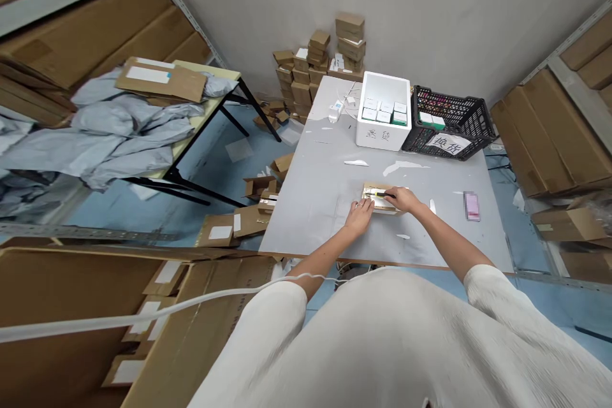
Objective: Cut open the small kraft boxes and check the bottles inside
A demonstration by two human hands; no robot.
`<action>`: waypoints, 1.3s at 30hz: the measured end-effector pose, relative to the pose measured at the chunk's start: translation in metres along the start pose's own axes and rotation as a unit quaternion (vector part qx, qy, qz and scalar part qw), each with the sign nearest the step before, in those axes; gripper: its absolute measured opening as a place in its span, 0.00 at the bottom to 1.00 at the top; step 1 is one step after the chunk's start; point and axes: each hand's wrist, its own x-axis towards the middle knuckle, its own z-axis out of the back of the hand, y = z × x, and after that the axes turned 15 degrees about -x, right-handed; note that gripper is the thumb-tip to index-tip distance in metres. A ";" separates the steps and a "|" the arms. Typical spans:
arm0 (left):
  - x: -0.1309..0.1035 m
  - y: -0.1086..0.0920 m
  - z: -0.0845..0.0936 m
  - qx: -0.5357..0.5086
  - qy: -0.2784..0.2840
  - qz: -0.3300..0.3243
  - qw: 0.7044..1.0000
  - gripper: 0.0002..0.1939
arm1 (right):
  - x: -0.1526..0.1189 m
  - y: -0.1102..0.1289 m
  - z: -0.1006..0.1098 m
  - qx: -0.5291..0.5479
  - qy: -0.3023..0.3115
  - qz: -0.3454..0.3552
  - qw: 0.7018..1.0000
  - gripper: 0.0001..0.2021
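A small cardboard box (388, 209) with a pale label lies on the grey table (315, 191), near its front edge. My right hand (402, 198) is closed round a black and yellow cutter (380, 194), whose front end lies over the top of the box. At the box's left end, my left hand (360, 216) rests with its fingertips against the cardboard. Its fingers are too small and close together to tell whether they grip the box.
A white foam bin (382, 137) and a black crate (449, 143) holding small boxes stand at the table's back. A pink phone-like object (472, 206) lies right. Cardboard boxes (301, 92) are stacked behind; a white cable (191, 301) crosses left.
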 end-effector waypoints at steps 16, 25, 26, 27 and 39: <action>0.000 0.007 -0.006 -0.010 -0.010 -0.005 1.000 0.41 | 0.006 0.013 0.013 -0.045 0.017 0.001 0.999 0.18; 0.003 0.002 -0.009 -0.014 -0.013 0.002 1.000 0.39 | -0.014 -0.027 0.008 -0.056 0.029 -0.023 0.998 0.19; 0.004 0.000 -0.009 -0.018 -0.017 0.004 1.000 0.38 | -0.017 -0.034 0.005 -0.045 0.025 -0.025 0.998 0.19; 0.005 -0.002 -0.009 -0.021 -0.021 0.007 1.000 0.36 | -0.020 -0.039 0.001 -0.033 0.019 -0.028 0.999 0.19; 0.029 -0.019 -0.014 -0.002 -0.017 0.057 0.998 0.32 | -0.037 -0.088 -0.002 -0.021 0.028 -0.068 0.997 0.17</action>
